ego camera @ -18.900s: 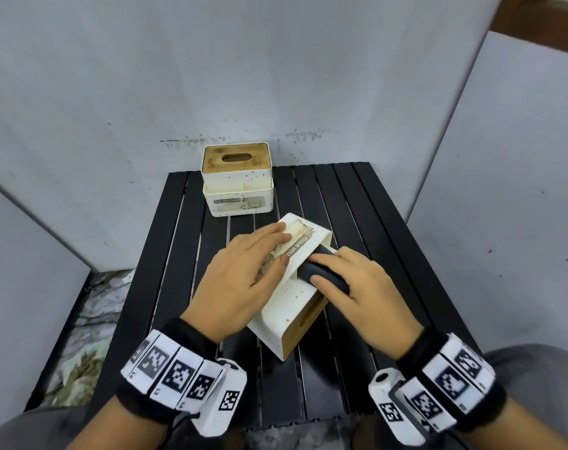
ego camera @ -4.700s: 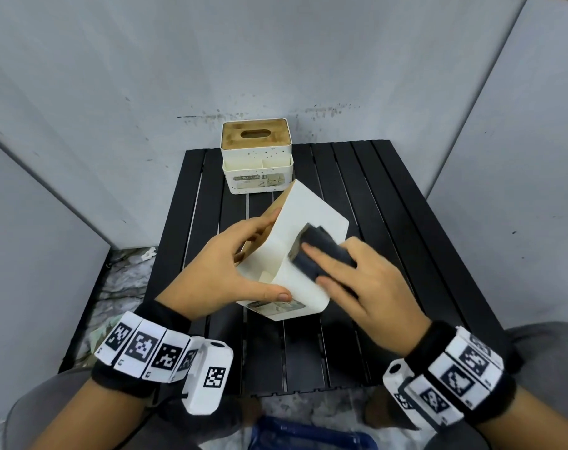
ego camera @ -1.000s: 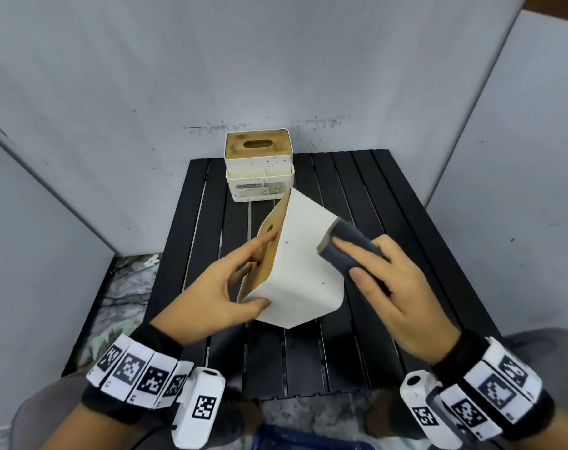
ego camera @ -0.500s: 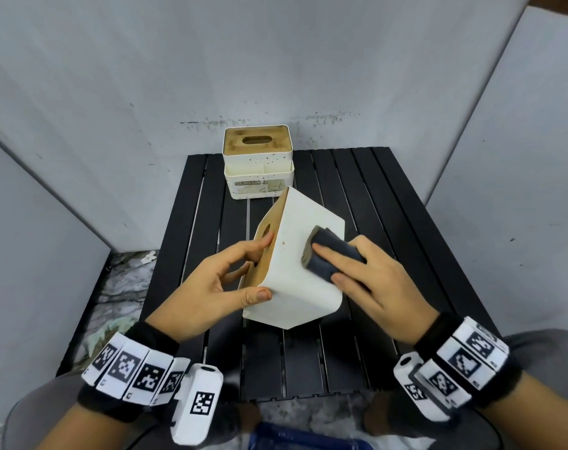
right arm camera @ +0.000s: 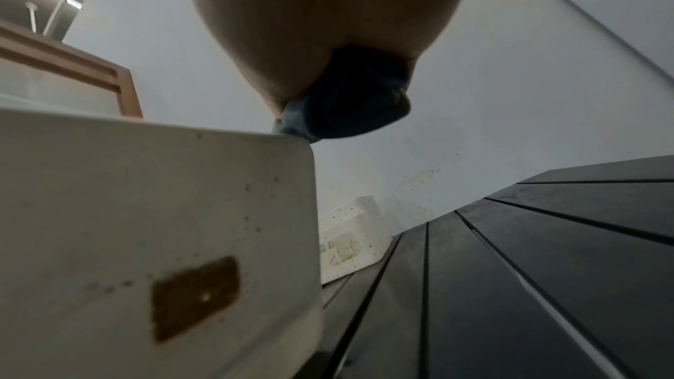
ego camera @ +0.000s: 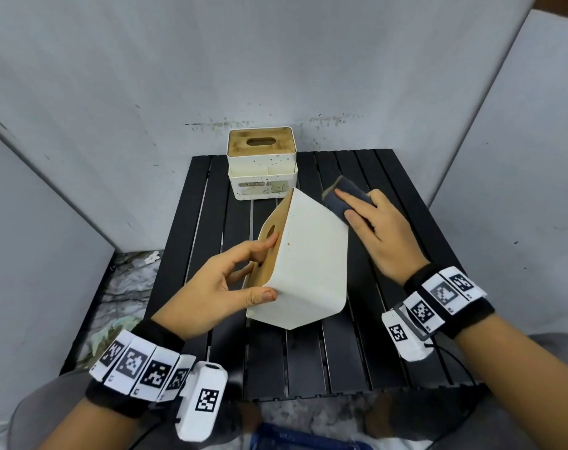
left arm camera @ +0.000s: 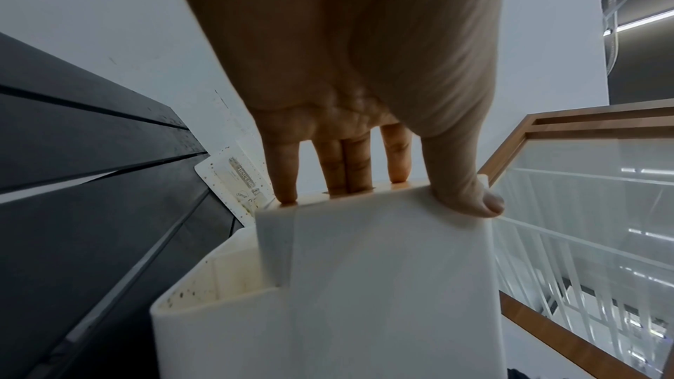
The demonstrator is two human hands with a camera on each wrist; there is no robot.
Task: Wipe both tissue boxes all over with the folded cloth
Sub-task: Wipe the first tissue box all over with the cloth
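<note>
A white tissue box with a wooden lid stands tilted on one corner at the table's middle. My left hand holds it, thumb on the near white face and fingers on the lid by the slot. In the left wrist view the fingers press the lid edge of that box. My right hand holds the folded dark blue cloth against the box's upper right edge. The right wrist view shows the cloth just over the speckled box. A second, spotted tissue box stands upright at the back.
The black slatted table is boxed in by grey panels behind and on both sides. Beyond its left edge lies a mottled floor. Something blue shows below the near edge, between my knees.
Over the last second the cloth slid down to the middle of the box's white face, then back up to its far right edge. My left hand kept its hold on the tilted box.
</note>
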